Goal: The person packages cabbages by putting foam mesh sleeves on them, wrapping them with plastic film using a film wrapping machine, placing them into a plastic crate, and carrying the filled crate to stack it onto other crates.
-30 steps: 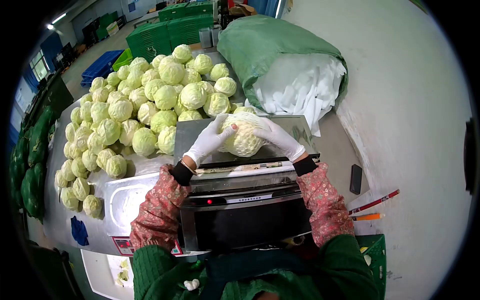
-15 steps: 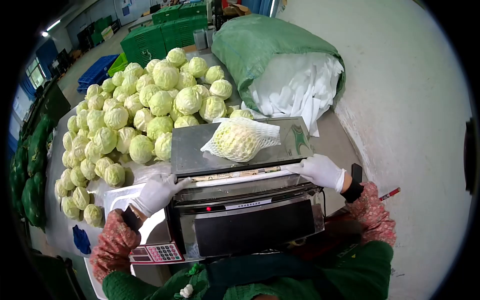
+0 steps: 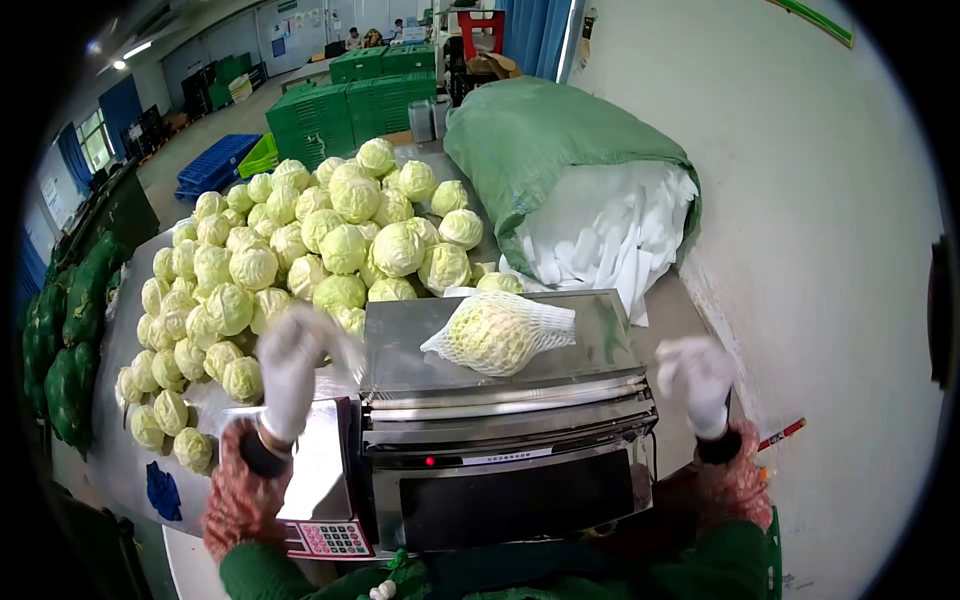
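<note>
One cabbage in a white foam net (image 3: 497, 333) lies on the metal top plate (image 3: 400, 345) of the wrapping machine (image 3: 510, 500), touched by neither hand. My left hand (image 3: 295, 370), in a white glove, is raised at the machine's left, above the scale (image 3: 318, 470); motion smears its fingers. A blurred clear sheet seems to trail from it. On the machine's right side, my right hand (image 3: 700, 380), also gloved, is raised and blurred, and what it holds, if anything, cannot be made out.
Many bare cabbages (image 3: 343, 248) are heaped on the table at the left. A green sack (image 3: 560, 130) of white foam nets (image 3: 610, 220) stands behind the machine. Green crates (image 3: 310, 120), a blue cloth (image 3: 163, 492) and the right wall (image 3: 800, 250) are in view.
Both hands have left the netted cabbage, passed by the film roll at the machine's sides, and risen. The netted cabbage stays on the plate. The view has tilted up.
</note>
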`<state>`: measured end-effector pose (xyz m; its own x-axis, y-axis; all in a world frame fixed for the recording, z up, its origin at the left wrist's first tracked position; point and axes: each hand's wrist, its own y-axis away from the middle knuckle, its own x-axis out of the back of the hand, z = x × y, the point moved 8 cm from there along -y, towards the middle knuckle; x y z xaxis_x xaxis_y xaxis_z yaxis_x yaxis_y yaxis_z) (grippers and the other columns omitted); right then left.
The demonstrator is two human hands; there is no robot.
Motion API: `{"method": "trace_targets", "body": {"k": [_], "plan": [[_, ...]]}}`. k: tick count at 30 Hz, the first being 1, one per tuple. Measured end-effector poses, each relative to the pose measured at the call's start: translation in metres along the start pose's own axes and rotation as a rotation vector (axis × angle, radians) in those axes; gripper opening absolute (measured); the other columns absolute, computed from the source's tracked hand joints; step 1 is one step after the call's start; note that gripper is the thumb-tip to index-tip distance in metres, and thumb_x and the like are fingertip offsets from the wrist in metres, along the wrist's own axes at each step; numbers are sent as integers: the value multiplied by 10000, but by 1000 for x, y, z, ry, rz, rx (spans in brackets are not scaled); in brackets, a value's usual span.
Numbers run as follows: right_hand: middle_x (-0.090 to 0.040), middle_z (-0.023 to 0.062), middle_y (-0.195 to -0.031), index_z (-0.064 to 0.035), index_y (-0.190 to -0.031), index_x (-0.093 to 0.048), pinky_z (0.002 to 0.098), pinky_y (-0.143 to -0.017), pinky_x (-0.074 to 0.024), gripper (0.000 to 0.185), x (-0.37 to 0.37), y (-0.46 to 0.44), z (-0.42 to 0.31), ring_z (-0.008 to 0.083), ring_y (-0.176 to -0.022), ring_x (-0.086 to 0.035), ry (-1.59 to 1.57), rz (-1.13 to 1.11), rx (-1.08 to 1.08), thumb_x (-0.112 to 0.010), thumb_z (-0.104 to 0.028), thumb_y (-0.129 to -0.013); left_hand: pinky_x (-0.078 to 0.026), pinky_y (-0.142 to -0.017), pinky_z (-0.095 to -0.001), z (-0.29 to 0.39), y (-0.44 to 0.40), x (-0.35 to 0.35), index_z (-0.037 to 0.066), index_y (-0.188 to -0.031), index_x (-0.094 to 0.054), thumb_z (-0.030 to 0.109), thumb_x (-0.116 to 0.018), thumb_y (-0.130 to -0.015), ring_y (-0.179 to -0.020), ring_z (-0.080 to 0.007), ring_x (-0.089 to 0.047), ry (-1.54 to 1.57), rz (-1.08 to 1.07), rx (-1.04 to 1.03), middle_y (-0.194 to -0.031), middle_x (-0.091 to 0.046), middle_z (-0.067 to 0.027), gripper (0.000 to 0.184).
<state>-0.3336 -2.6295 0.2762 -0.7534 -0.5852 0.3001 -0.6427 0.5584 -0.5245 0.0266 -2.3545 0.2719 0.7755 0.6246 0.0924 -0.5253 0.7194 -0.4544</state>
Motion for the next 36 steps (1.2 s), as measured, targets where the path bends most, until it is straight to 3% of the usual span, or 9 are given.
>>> {"method": "trace_targets", "body": {"k": [3,5,15,21,23,25,29,33,36], "plan": [[-674,165,-964,37,-1111,-599,330,-742,-505,253,-29,-76,9,309,-818,-643,492,-25,418,-530,-21,-875,-540,-639,-312,-10,-79,-10,-8,-950,-563,17,-455,-944,-771,-227,-671,-28,244,-169,-835,-670,-96,111],[-638,201,-1070,24,-1242,-510,397,-845,-480,398,-74,-96,71,358,-942,-610,751,-303,461,-543,-32,-849,-544,-679,-309,-139,-98,-20,-12,-985,-575,14,-468,-916,-818,-279,-671,-953,-108,93,-933,-669,-137,130],[-538,197,-1303,-43,-1510,-106,338,-945,-447,1039,-153,-44,122,269,-1127,-577,209,-558,-10,-776,-339,-774,-422,-996,-345,-105,-18,-136,11,-1471,-244,97,-662,-834,-1230,-333,-478,-359,-455,-261,-1413,-403,-228,767],[-541,116,-1290,5,-1435,-305,293,-920,-490,860,-150,55,39,153,-1101,-569,-97,-832,-137,-807,-181,-762,-548,-788,-381,-49,84,-141,-3,-1401,-278,360,-758,-801,-940,-281,-678,-292,-877,279,-1017,-651,-245,850],[-549,107,-1269,-19,-1450,-296,294,-815,-550,822,-160,107,12,166,-1021,-613,-716,-949,-970,-761,-247,-811,-563,-735,-360,-63,146,-148,-3,-1401,-282,379,-741,-817,-921,-241,-681,-114,-1002,589,-1056,-638,-228,835],[-597,107,-1180,-39,-1456,-295,255,-656,-575,736,-159,161,28,134,-860,-659,-763,-910,-1299,-686,-268,-876,-566,-738,-321,-82,219,-155,3,-1406,-278,386,-691,-863,-917,-199,-674,525,-866,1227,-1154,-606,-179,782],[-648,137,-990,-16,-1312,-481,308,-729,-580,433,-134,208,67,199,-823,-686,-799,-632,-1585,-586,-230,-949,-525,-887,-288,-83,245,-154,5,-1434,-280,292,-587,-946,-1047,-200,-632,862,-642,1435,-1260,-562,-137,644],[-650,102,-1065,-35,-1231,-577,395,-986,-398,453,-96,166,37,261,-1101,-584,183,-851,-307,-650,-315,-883,-391,-1085,-393,-81,249,-110,-61,-1288,-484,164,-482,-973,-1213,-322,-532,861,-386,1376,-1289,-552,-213,388],[-656,19,-915,-82,-1159,-636,404,-1022,-337,409,-98,171,27,200,-1056,-575,240,-850,-149,-706,-290,-814,-449,-940,-341,-94,280,-73,-22,-1128,-613,294,-497,-967,-1144,-299,-563,828,-294,1203,-1218,-605,-192,373]]}}
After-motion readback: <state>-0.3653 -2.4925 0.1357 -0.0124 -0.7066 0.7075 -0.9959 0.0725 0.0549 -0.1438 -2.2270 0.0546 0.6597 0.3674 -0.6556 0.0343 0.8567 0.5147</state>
